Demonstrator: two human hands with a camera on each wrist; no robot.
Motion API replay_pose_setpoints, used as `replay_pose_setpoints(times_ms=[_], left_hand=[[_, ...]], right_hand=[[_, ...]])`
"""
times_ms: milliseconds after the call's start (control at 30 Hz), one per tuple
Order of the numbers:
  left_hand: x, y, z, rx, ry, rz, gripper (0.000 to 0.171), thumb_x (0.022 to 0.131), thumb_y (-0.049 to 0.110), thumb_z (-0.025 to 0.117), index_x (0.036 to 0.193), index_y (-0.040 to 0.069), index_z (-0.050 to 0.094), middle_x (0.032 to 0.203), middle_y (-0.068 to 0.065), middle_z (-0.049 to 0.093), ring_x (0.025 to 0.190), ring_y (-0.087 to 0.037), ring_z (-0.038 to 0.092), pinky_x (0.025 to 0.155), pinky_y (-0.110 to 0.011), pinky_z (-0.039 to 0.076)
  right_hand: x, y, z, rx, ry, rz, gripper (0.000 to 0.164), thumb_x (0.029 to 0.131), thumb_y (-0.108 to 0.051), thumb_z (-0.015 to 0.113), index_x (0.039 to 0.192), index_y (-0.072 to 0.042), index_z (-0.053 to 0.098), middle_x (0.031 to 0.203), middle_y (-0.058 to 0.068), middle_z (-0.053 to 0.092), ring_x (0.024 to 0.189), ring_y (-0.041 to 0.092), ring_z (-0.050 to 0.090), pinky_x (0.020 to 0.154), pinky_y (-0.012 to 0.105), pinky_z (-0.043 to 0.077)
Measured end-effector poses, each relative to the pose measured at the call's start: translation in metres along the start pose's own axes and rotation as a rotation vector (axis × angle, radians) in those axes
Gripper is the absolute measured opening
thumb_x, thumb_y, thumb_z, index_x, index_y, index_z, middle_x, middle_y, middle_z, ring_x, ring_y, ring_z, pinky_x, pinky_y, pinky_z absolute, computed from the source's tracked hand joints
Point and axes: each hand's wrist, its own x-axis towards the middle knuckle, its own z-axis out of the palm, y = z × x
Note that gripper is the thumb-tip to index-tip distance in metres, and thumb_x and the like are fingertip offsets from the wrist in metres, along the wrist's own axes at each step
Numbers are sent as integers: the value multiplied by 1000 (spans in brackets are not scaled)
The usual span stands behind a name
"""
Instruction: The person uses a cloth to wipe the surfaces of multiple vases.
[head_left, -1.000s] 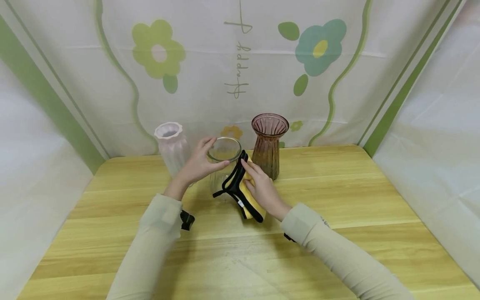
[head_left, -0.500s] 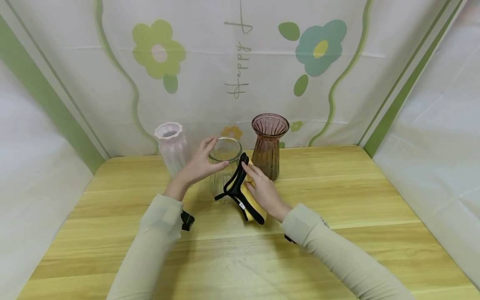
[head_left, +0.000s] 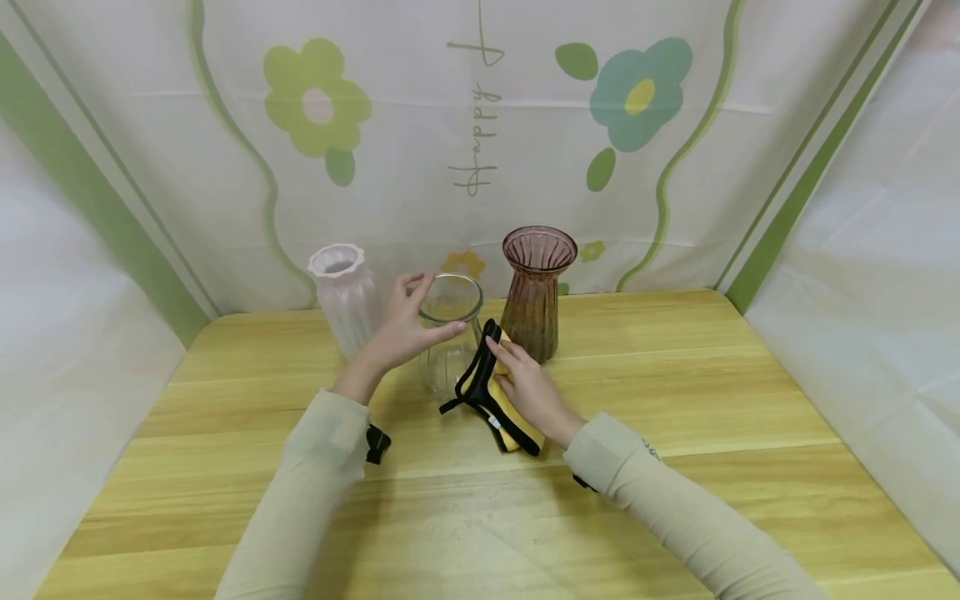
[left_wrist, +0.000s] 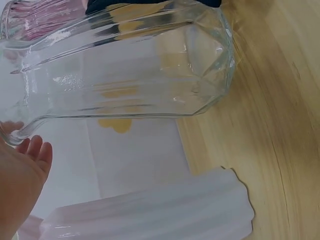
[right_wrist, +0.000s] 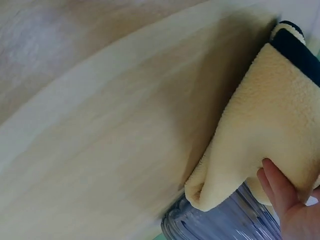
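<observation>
A clear glass vase (head_left: 444,362) stands upright mid-table. My left hand (head_left: 397,332) curves round its rim, thumb at the near side and fingers behind. The left wrist view shows the fingers (left_wrist: 36,152) by the neck of that vase (left_wrist: 135,75). On the vase's right side, my right hand (head_left: 531,390) pinches a folded yellow cloth (head_left: 517,417) with black edging and a small white tag. The cloth overlaps the lower right of the glass. In the right wrist view, the fuzzy cloth (right_wrist: 260,120) hangs from the fingers (right_wrist: 277,182).
A pale pink vase (head_left: 348,304) with a scalloped rim stands left of the glass one, close to my left hand. A ribbed purple-brown vase (head_left: 534,312) stands to the right, behind the cloth. The wooden table (head_left: 480,533) ends at a flower-printed backdrop (head_left: 480,217).
My right hand has moved the cloth down and slightly right along the glass vase, showing more of the glass. The left thumb has shifted slightly right at the rim. The vases stay put.
</observation>
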Motion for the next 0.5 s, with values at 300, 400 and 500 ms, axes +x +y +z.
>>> replay_pose_setpoints(times_ms=[300,400,500], left_hand=[[1,3,-3,110,47,51,92,85,40,69,153,4,18,155,-18,16,142,-37,17,114,-59,24],[0,4,-5,117,32,60,92,84,38,69,152,3,18,156,-18,17,143,-37,16,115,-59,22],[0,5,-8,119,12,58,91,85,38,69,153,4,18,157,-17,16,145,-37,15,115,-59,22]], right_hand=[[9,-7,-7,44,87,-51,60,91,-5,62,146,-12,40,142,20,47,59,17,56,64,32,53],[12,-10,-10,53,117,-68,60,91,-5,62,146,-11,40,143,18,47,64,19,59,65,32,54],[13,-14,-12,64,145,-79,60,91,-5,62,146,-11,39,143,17,47,72,23,63,64,32,53]])
